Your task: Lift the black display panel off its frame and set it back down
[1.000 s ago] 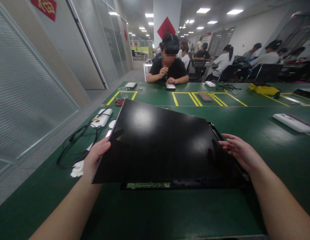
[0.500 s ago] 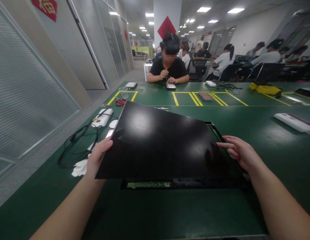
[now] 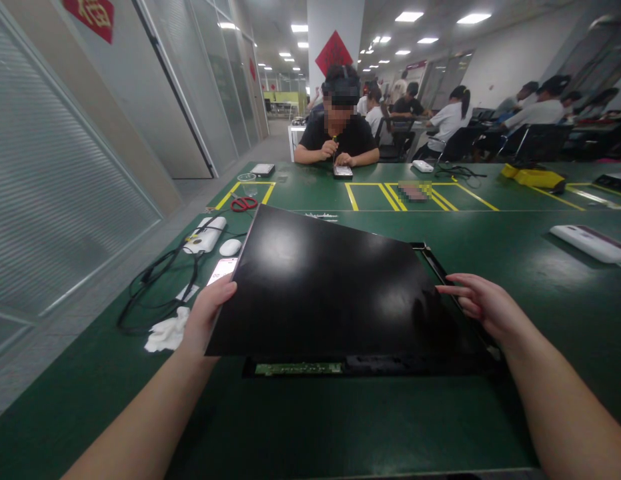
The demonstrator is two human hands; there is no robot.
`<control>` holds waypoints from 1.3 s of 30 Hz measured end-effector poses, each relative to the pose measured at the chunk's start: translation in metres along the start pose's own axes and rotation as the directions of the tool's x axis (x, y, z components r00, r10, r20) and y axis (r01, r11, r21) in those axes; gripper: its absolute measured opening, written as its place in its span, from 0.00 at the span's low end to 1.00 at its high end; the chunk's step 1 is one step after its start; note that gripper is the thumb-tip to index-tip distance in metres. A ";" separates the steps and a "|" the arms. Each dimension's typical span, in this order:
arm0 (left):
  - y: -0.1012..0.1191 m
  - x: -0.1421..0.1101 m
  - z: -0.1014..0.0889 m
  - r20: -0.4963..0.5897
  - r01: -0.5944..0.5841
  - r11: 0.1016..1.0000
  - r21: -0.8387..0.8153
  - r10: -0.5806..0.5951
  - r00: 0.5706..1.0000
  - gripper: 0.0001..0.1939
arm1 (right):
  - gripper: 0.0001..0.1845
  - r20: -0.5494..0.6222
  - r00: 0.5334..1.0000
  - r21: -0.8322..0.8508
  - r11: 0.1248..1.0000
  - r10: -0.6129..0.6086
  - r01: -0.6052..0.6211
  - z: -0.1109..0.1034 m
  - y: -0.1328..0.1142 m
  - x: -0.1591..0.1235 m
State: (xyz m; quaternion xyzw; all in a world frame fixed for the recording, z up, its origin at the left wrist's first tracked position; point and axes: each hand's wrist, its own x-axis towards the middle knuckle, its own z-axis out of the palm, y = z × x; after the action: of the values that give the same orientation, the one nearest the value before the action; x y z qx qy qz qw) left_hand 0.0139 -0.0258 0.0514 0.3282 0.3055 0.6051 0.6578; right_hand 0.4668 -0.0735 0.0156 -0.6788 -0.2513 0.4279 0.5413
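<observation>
A thin black display panel (image 3: pixel 330 287) is tilted over a shallow black frame (image 3: pixel 415 367), its left side raised higher than its right. My left hand (image 3: pixel 210 310) grips the panel's left edge, the thumb lying on the dark face and the other fingers out of sight behind. At the right, my right hand (image 3: pixel 477 303) rests by the frame's side with two fingers stretched toward the panel's right edge and the others partly curled. Part of a green circuit board (image 3: pixel 297 369) shows in the frame below the panel's near edge.
Left of the panel lie a phone (image 3: pixel 223 270), a white mouse (image 3: pixel 231 247), a white power bank-like box (image 3: pixel 205 235) with black cables, crumpled tissue (image 3: pixel 166 331) and red-handled scissors (image 3: pixel 244 204). A co-worker (image 3: pixel 339 127) sits opposite. Another white device (image 3: pixel 587 243) lies right.
My left hand and the panel's left side have shifted slightly to the right, uncovering more of the phone. My right hand has barely moved.
</observation>
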 end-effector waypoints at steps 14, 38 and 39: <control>0.001 0.004 -0.008 0.144 0.046 0.996 0.083 -0.058 0.988 0.13 | 0.09 -0.017 1.000 -0.021 1.000 0.008 -0.008 0.003 -0.001 -0.002; 0.001 0.003 -0.007 0.060 0.130 0.983 0.132 -0.138 0.989 0.12 | 0.09 -0.002 1.000 -0.045 0.999 -0.029 0.029 0.001 0.002 0.001; 0.001 0.004 -0.009 0.055 0.131 0.982 0.134 -0.140 0.989 0.12 | 0.09 -0.003 1.000 -0.045 0.999 -0.030 0.030 0.001 0.002 0.001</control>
State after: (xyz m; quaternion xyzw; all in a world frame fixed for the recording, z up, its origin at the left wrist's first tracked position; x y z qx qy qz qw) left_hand 0.0067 -0.0212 0.0465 0.3679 0.3445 0.5270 0.6842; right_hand 0.4663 -0.0725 0.0132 -0.6877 -0.2702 0.4128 0.5325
